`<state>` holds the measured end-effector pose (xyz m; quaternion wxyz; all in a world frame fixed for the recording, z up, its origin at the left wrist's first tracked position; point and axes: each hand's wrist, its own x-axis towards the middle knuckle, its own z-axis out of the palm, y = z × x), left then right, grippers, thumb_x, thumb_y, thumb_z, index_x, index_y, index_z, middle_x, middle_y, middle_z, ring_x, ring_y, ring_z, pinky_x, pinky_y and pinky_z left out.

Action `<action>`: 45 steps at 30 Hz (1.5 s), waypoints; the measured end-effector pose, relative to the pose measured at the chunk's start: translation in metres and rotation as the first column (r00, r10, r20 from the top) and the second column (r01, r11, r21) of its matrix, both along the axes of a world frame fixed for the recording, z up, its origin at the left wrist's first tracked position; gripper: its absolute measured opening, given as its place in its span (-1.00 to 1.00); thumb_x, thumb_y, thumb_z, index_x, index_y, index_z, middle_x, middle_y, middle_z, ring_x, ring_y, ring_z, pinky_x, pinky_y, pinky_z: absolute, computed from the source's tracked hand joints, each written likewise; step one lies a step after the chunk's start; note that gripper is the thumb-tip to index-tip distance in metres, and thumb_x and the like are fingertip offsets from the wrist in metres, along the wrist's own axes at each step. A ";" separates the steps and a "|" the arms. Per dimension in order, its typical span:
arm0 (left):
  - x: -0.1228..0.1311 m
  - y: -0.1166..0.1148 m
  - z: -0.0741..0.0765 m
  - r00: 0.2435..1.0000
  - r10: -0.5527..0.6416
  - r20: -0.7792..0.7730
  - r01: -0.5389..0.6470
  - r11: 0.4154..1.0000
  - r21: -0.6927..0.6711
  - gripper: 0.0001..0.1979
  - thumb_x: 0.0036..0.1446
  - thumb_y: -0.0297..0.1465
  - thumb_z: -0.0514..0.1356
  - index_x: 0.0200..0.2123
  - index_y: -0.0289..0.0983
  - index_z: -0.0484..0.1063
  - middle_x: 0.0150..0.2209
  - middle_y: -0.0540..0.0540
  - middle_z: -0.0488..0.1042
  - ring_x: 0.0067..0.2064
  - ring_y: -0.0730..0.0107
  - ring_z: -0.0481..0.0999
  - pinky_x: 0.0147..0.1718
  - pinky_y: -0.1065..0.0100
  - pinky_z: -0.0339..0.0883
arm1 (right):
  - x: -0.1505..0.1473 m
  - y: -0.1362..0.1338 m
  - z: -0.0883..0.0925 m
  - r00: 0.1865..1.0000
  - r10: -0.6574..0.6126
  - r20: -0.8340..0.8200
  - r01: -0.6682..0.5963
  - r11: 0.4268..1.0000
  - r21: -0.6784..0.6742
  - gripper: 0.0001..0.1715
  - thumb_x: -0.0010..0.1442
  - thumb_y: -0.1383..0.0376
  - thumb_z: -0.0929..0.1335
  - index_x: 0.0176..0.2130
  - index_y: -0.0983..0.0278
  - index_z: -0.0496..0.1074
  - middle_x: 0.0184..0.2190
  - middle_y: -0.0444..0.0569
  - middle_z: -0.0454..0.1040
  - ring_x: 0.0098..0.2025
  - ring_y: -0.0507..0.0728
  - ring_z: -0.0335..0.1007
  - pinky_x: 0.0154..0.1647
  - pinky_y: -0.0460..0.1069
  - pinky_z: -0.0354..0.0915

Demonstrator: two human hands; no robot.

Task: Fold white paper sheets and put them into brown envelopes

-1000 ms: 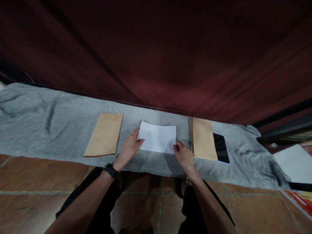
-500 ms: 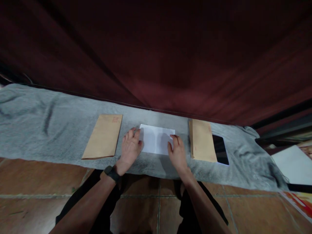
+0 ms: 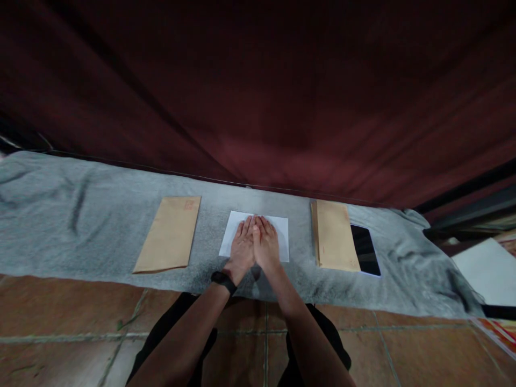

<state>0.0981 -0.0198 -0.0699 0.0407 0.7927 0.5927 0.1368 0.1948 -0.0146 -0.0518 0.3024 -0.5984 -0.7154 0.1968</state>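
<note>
A white sheet of paper lies flat on the grey cloth in front of me, its middle covered by both hands. My left hand rests flat on the paper with its fingers stretched out and holds nothing. Close against it, partly overlapping, my right hand also lies flat with straight fingers. To the left is a brown paper envelope with a small red print in its upper corner. On the right is a stack of brown envelopes.
A dark-screened phone or tablet lies partly under the right envelopes. The grey cloth covers a long narrow surface before a dark red curtain. A white board-like object sits at far right. Below is a tiled floor.
Both hands have moved inward from the paper's left and right edges and now lie together, flat, over its middle. The envelopes have stayed where they were.
</note>
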 end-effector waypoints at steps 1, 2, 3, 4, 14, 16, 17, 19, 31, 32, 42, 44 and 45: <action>-0.001 0.000 -0.001 1.000 0.009 -0.002 -0.009 1.000 0.007 -0.37 0.35 -0.41 -0.03 0.45 -0.43 0.10 0.47 -0.33 0.11 0.53 0.04 -0.04 0.47 -0.03 -0.08 | 0.002 0.000 0.000 0.998 0.003 0.058 -0.003 1.000 0.001 -0.36 0.55 0.19 0.01 0.39 0.36 0.27 0.39 0.11 0.31 0.47 0.15 0.09 0.51 0.15 -0.01; -0.003 -0.001 -0.001 1.000 0.022 -0.001 -0.022 1.000 0.016 -0.37 0.35 -0.42 -0.05 0.46 -0.41 0.09 0.48 -0.31 0.10 0.53 0.07 -0.05 0.47 -0.03 -0.10 | 0.003 -0.001 -0.001 0.994 -0.004 0.108 0.004 1.000 -0.004 -0.36 0.55 0.20 0.01 0.40 0.35 0.25 0.40 0.10 0.29 0.48 0.15 0.08 0.52 0.15 -0.03; -0.004 -0.001 0.000 0.999 0.038 0.002 -0.038 0.999 0.021 -0.37 0.36 -0.44 -0.07 0.47 -0.38 0.08 0.49 -0.28 0.09 0.53 0.10 -0.05 0.47 -0.03 -0.11 | 0.005 -0.001 -0.001 0.988 -0.011 0.153 0.013 1.000 -0.011 -0.37 0.55 0.20 0.01 0.41 0.34 0.25 0.42 0.10 0.26 0.49 0.16 0.06 0.52 0.16 -0.05; -0.005 -0.002 0.001 0.999 0.054 0.006 -0.054 0.998 0.023 -0.37 0.36 -0.45 -0.10 0.48 -0.35 0.06 0.49 -0.26 0.09 0.53 0.14 -0.05 0.47 -0.03 -0.11 | 0.007 -0.002 -0.002 0.981 -0.015 0.193 0.019 1.000 -0.018 -0.37 0.55 0.19 0.02 0.41 0.35 0.24 0.44 0.11 0.22 0.50 0.17 0.03 0.53 0.17 -0.07; -0.023 -0.005 0.003 0.975 0.186 0.123 -0.192 0.981 0.036 -0.37 0.42 -0.30 -0.12 0.47 -0.45 0.06 0.47 -0.34 0.11 0.52 0.08 0.02 0.47 -0.01 -0.09 | 0.031 -0.008 -0.019 0.933 -0.078 0.351 0.051 0.995 0.086 -0.32 0.51 0.13 0.16 0.45 0.41 0.13 0.48 0.25 0.07 0.51 0.31 0.01 0.50 0.29 -0.06; -0.029 -0.006 0.004 0.969 0.208 0.132 -0.214 0.976 0.032 -0.36 0.42 -0.28 -0.11 0.47 -0.46 0.05 0.47 -0.35 0.10 0.52 0.07 0.02 0.46 -0.02 -0.09 | 0.037 -0.010 -0.022 0.930 -0.105 0.353 0.062 0.990 0.129 -0.29 0.51 0.10 0.16 0.45 0.43 0.13 0.47 0.28 0.09 0.50 0.33 0.02 0.49 0.30 -0.04; -0.031 -0.007 0.005 0.967 0.218 0.131 -0.223 0.975 0.025 -0.35 0.43 -0.27 -0.12 0.47 -0.47 0.06 0.48 -0.37 0.08 0.52 0.05 0.02 0.46 -0.03 -0.09 | 0.041 -0.011 -0.023 0.928 -0.114 0.356 0.067 0.987 0.143 -0.28 0.51 0.09 0.16 0.45 0.45 0.13 0.47 0.29 0.10 0.50 0.34 0.02 0.48 0.30 -0.03; -0.037 -0.008 0.007 0.965 0.231 0.121 -0.233 0.972 0.007 -0.34 0.43 -0.26 -0.12 0.46 -0.50 0.06 0.48 -0.38 0.07 0.52 0.02 0.01 0.46 -0.03 -0.09 | 0.048 -0.013 -0.024 0.922 -0.130 0.366 0.078 0.985 0.154 -0.27 0.51 0.08 0.16 0.44 0.48 0.13 0.46 0.32 0.11 0.50 0.35 0.02 0.48 0.30 -0.02; -0.051 -0.008 0.013 0.951 0.288 0.111 -0.291 0.957 0.005 -0.35 0.42 -0.24 -0.11 0.46 -0.43 0.08 0.47 -0.34 0.12 0.51 0.01 0.04 0.46 -0.08 -0.12 | 0.074 -0.022 -0.014 0.908 -0.223 0.356 0.178 0.972 0.154 -0.28 0.52 0.12 0.10 0.42 0.54 0.16 0.42 0.38 0.18 0.47 0.40 0.08 0.44 0.36 0.02; -0.048 -0.008 0.016 0.951 0.286 0.120 -0.291 0.956 0.030 -0.35 0.42 -0.25 -0.12 0.47 -0.42 0.08 0.47 -0.34 0.12 0.51 0.02 0.03 0.46 -0.08 -0.13 | 0.072 -0.020 -0.011 0.913 -0.232 0.336 0.187 0.969 0.160 -0.29 0.52 0.13 0.09 0.43 0.53 0.16 0.43 0.37 0.17 0.48 0.39 0.07 0.45 0.37 0.00; 0.001 0.006 0.023 0.993 0.056 0.109 -0.053 0.998 -0.033 -0.42 0.42 -0.39 -0.17 0.41 -0.42 0.21 0.46 -0.26 0.18 0.52 0.07 0.03 0.46 -0.02 -0.10 | 0.024 0.002 -0.004 0.959 0.000 0.283 -0.007 1.000 0.022 -0.35 0.55 0.18 0.04 0.41 0.44 0.23 0.46 0.17 0.16 0.51 0.20 -0.01 0.52 0.17 -0.04; 0.001 0.008 0.018 0.993 0.077 0.094 -0.075 0.997 -0.031 -0.43 0.42 -0.38 -0.16 0.41 -0.36 0.22 0.46 -0.23 0.19 0.52 0.06 0.02 0.46 -0.05 -0.13 | 0.024 0.004 -0.009 0.950 -0.012 0.312 0.003 1.000 0.031 -0.35 0.54 0.17 0.08 0.41 0.46 0.22 0.46 0.21 0.15 0.51 0.25 0.00 0.52 0.20 -0.05; -0.001 0.008 0.016 0.992 0.086 0.090 -0.085 0.996 -0.024 -0.43 0.42 -0.37 -0.15 0.42 -0.35 0.21 0.46 -0.22 0.19 0.52 0.07 0.03 0.47 -0.05 -0.14 | 0.025 0.004 -0.011 0.946 -0.028 0.324 0.014 0.999 0.044 -0.34 0.54 0.15 0.10 0.41 0.47 0.20 0.46 0.24 0.14 0.51 0.27 0.01 0.52 0.21 -0.06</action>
